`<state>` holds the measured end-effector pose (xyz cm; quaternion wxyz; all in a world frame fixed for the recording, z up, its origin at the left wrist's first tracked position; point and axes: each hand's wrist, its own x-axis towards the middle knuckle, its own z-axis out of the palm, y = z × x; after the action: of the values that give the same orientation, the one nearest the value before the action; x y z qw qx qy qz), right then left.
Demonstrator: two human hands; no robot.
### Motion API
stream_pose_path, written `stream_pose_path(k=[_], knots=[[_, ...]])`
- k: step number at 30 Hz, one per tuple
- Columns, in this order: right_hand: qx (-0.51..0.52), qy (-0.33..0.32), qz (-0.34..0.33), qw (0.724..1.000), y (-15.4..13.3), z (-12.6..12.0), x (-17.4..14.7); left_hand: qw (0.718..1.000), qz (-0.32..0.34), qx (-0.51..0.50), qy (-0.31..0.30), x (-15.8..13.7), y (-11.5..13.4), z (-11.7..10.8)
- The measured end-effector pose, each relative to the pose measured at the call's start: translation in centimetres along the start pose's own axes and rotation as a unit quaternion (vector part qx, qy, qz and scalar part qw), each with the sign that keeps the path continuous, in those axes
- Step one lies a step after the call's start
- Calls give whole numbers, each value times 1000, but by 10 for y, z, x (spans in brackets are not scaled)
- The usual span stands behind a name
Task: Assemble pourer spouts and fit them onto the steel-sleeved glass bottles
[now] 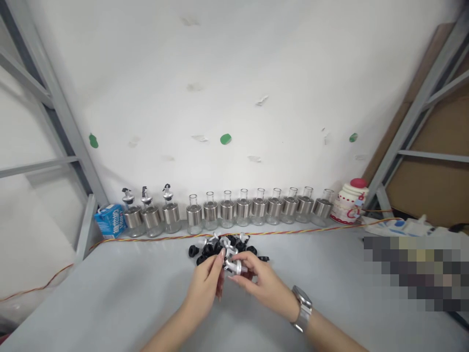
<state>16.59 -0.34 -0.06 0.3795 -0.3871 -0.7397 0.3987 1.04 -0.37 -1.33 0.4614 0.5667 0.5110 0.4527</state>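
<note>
My right hand [262, 278], with a metal watch on its wrist, pinches a silver bottle pour spout [234, 266] between thumb and fingers. Close against the spout's left end is my left hand [207, 278], its thumb and fingers pressed together; whatever it grips is hidden by the fingers. Just beyond both hands lies a loose pile of black stoppers [208, 249] and silver spout parts, partly covered by the hands.
Along the wall stands a row of glass bottles [227, 210] with steel bands, open at the top. Three bottles [170, 215] at left carry spouts. A blue carton [111, 221] and a white jar [348, 203] flank them. A red-yellow wire [286, 232] crosses the grey table [120, 288].
</note>
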Motion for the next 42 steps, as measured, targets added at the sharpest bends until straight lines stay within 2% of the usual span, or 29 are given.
stream_pose_path(k=[3,6,12,19,24,27,30,33,38,42], knots=[[105,-16,47,993,2,1,3,1000,-18,-26,3,1,1,1],[194,-38,96,976,4,2,7,1000,14,-23,5,-2,2,2],[283,-61,160,944,1,-4,11,997,76,13,-13,-8,4,0],[317,-50,182,929,0,-3,12,973,139,182,-25,-13,8,-6],[331,-60,182,924,6,1,12,985,88,120,-81,-15,6,-1],[346,-43,158,924,9,2,13,981,96,167,-33,-13,4,-1],[353,-17,159,922,8,6,14,940,179,286,44,-10,1,-5],[355,10,175,918,7,14,14,896,254,363,35,-7,-1,-6],[354,17,194,915,9,24,14,838,290,460,47,-6,-2,-3],[301,28,199,932,13,23,14,788,318,522,68,-4,-5,-2]])
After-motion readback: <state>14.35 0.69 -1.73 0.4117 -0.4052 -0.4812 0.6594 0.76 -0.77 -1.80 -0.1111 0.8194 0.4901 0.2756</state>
